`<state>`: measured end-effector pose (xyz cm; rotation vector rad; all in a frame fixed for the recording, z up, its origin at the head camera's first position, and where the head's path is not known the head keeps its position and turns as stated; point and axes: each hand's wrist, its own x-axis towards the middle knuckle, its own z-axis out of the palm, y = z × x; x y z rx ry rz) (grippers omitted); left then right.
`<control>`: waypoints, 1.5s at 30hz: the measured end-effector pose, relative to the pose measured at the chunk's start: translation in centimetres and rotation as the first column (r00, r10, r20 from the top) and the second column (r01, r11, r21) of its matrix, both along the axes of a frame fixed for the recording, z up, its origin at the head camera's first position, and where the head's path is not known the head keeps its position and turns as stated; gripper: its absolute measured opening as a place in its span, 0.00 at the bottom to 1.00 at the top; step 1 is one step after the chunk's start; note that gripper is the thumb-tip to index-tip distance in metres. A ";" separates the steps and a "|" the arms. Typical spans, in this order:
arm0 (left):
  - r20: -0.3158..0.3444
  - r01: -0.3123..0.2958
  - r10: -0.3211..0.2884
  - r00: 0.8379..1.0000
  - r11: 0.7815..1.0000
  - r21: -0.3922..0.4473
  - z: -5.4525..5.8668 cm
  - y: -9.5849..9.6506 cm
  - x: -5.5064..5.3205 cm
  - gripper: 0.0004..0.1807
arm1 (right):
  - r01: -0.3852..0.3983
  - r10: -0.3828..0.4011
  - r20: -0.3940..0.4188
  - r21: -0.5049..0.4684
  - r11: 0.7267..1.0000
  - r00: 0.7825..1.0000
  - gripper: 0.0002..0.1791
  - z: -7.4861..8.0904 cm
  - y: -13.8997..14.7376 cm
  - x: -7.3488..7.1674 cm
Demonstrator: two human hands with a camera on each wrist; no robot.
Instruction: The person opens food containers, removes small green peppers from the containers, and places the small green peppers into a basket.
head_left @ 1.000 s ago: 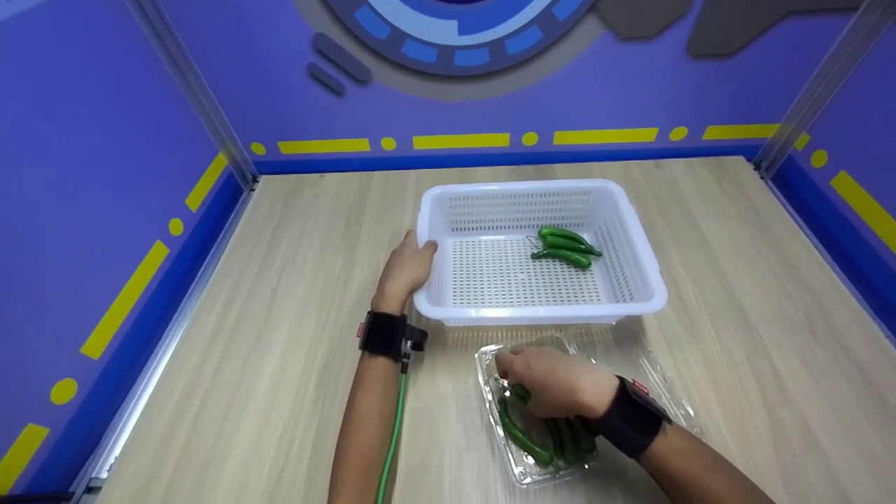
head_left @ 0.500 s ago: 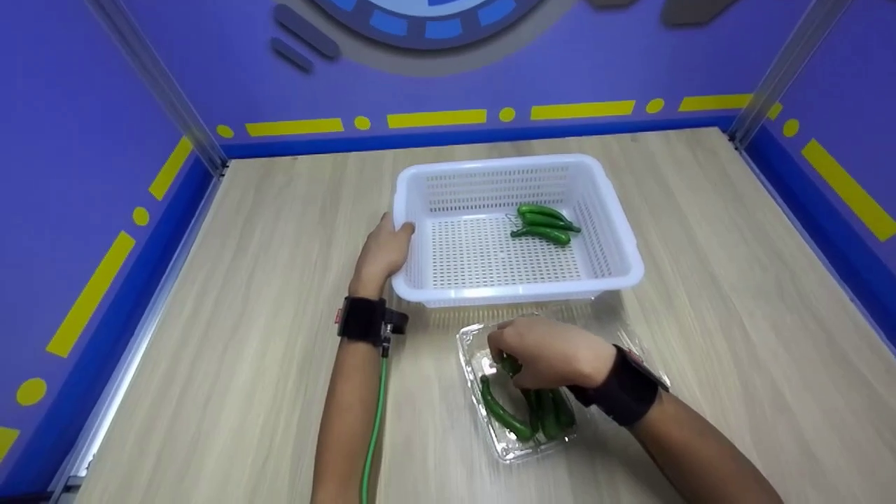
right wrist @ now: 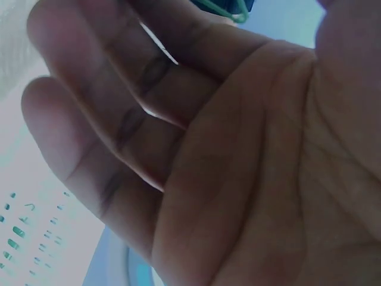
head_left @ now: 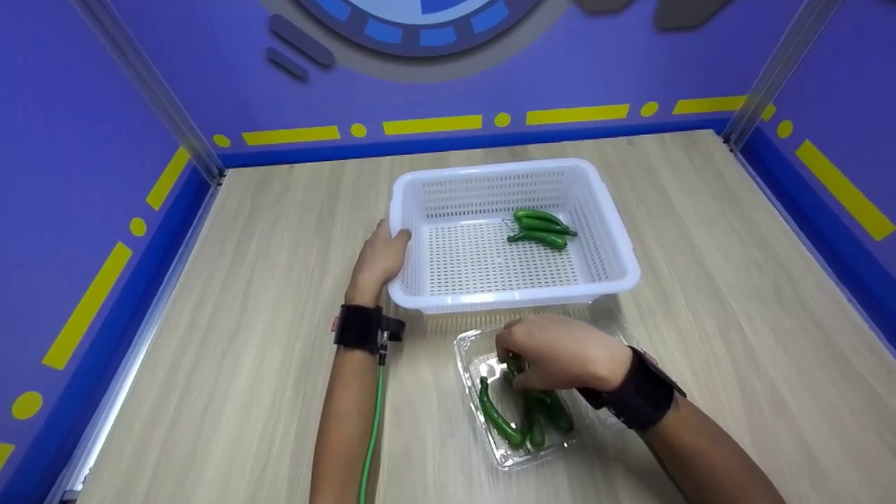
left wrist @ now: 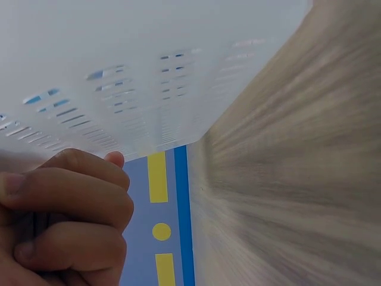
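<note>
My left hand (head_left: 381, 257) grips the left rim of a white slotted plastic basket (head_left: 490, 297), thumb over the edge. In the left wrist view its fingers (left wrist: 83, 190) are curled beside the basket's outer wall (left wrist: 196, 89). My right hand (head_left: 563, 353) is over a clear plastic clamshell box (head_left: 467, 371), pinching a green chili pepper (head_left: 515, 364) between thumb and fingers. Several more peppers lie in the box, among them a curved one (head_left: 498, 416) on its left side. The right wrist view shows mostly the palm (right wrist: 238, 167); the pinched pepper is hardly seen there.
Three green peppers (head_left: 539, 227) lie in the right part of the basket. The clamshell box stands close in front of the basket on the wooden table (head_left: 245, 350). Blue panels with yellow marks (head_left: 434, 124) enclose the table. A green cable (head_left: 374, 427) runs along my left forearm.
The head view has shifted, so everything sits further left and higher. The peppers in the box have moved slightly under my right hand. My left hand stays on the basket rim.
</note>
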<state>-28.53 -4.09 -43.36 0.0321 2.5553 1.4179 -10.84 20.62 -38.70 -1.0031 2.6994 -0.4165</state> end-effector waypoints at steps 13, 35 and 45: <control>0.006 0.011 -0.011 1.000 1.000 -0.002 -0.1 0.3 -0.2 0.31 | 0.033 -0.033 -0.006 -0.003 0.999 0.999 0.13 1.2 0.9 0.5; 0.027 0.001 -0.001 1.000 1.000 -0.007 0.2 0.1 -0.1 0.31 | 0.040 -0.040 -0.009 -0.033 0.999 0.999 0.13 2.5 1.7 0.7; 0.026 0.004 -0.004 1.000 1.000 0.031 0.1 0.0 -0.2 0.31 | 0.040 -0.040 0.009 -0.051 0.998 0.999 0.15 2.7 1.8 0.8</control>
